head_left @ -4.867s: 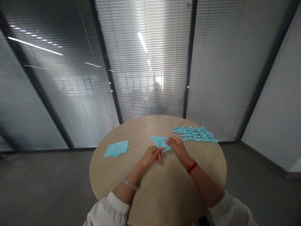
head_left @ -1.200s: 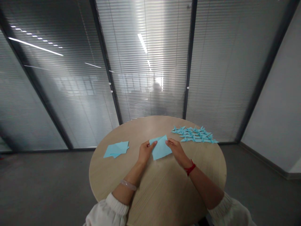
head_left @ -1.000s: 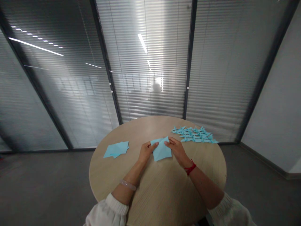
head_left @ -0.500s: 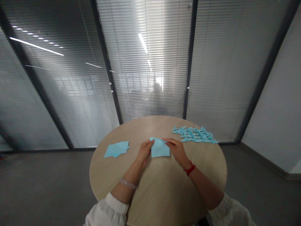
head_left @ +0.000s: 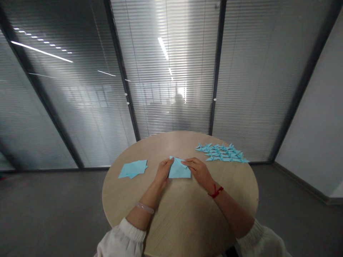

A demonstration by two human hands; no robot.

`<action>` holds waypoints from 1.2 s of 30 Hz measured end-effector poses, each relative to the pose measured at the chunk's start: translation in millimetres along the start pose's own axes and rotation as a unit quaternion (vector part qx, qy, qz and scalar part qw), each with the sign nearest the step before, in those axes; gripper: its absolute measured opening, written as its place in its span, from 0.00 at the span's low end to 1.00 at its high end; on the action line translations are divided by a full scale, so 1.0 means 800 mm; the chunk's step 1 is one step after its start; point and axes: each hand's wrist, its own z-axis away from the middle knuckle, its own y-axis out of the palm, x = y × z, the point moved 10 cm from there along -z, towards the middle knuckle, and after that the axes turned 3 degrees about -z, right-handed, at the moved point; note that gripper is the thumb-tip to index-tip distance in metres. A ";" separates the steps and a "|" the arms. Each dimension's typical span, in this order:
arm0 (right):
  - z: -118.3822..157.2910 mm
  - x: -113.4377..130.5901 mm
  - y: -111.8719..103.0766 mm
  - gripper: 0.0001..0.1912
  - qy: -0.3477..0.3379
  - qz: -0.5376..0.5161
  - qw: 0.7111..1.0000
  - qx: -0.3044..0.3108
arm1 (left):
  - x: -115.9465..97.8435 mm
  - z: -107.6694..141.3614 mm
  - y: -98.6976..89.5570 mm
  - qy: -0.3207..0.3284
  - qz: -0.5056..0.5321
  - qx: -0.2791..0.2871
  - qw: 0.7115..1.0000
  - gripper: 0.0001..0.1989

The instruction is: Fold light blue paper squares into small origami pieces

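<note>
A light blue square of paper [head_left: 179,170] is held between both hands over the middle of the table. My left hand [head_left: 163,170] grips its left edge, thumb on top and fingers beneath. My right hand [head_left: 199,170] is at the upper right, its fingers pressed on the paper's corner, which is turned over toward the middle. A few flat blue sheets [head_left: 133,168] lie overlapping on the left. At the back right stand rows of several folded blue paper cranes [head_left: 223,153].
The round wooden table [head_left: 182,214] has its far edge near glass panels with blinds [head_left: 171,107]. A white wall [head_left: 316,117] rises on the right, and grey floor [head_left: 64,203] surrounds the table.
The paper's upper right corner has been folded over toward the middle. My right hand has moved slightly left with it, and the held paper has shifted a little left.
</note>
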 end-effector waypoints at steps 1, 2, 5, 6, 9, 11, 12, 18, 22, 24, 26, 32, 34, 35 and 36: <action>0.001 0.001 0.001 0.17 -0.006 0.014 1.000 0.003 | 0.001 0.000 -0.002 -0.004 0.003 -0.007 1.000 0.23; 0.001 0.001 0.003 0.18 -0.013 0.025 1.000 0.006 | 0.002 -0.001 -0.003 -0.010 0.012 -0.010 1.000 0.23; 0.002 0.006 0.006 0.18 -0.036 0.049 0.998 0.013 | 0.004 0.000 -0.003 -0.022 0.025 -0.012 0.999 0.23; 0.003 0.008 0.007 0.18 -0.043 0.054 0.998 0.014 | 0.003 0.000 -0.002 -0.025 0.027 -0.008 0.999 0.24; 0.003 0.014 0.009 0.17 -0.056 0.058 0.997 0.019 | 0.000 0.002 0.004 -0.019 0.031 0.013 0.999 0.24; 0.002 0.016 0.010 0.17 -0.060 0.054 0.996 0.022 | -0.003 0.002 0.005 -0.009 0.030 0.022 0.999 0.24; 0.002 0.017 0.010 0.17 -0.061 0.053 0.996 0.024 | -0.003 0.002 0.006 -0.006 0.030 0.024 0.999 0.24; 0.002 0.011 0.015 0.17 -0.051 0.062 0.996 0.038 | -0.005 0.002 0.005 0.003 0.025 0.022 0.999 0.23; 0.002 0.009 0.017 0.17 -0.048 0.074 0.995 0.048 | -0.009 0.004 0.006 0.004 0.034 0.022 0.999 0.21; 0.002 0.009 0.018 0.16 -0.050 0.079 0.994 0.054 | -0.007 0.005 0.008 -0.009 0.021 0.027 0.999 0.21; 0.003 0.008 0.020 0.16 -0.052 0.083 0.994 0.057 | -0.002 0.005 0.008 -0.022 0.005 0.023 0.999 0.21; 0.005 0.009 0.023 0.17 -0.051 0.079 0.993 0.065 | 0.006 0.000 -0.001 -0.019 -0.006 0.010 1.000 0.20; 0.004 0.012 0.022 0.18 -0.044 0.075 0.994 0.072 | 0.006 -0.002 -0.004 -0.011 -0.014 0.009 1.000 0.20; 0.003 0.014 0.021 0.19 -0.038 0.065 0.994 0.073 | 0.006 -0.003 -0.005 -0.008 -0.018 0.008 1.000 0.20; 0.002 0.015 0.020 0.19 -0.030 0.045 0.996 0.072 | 0.005 -0.004 -0.007 -0.004 -0.022 0.006 1.000 0.20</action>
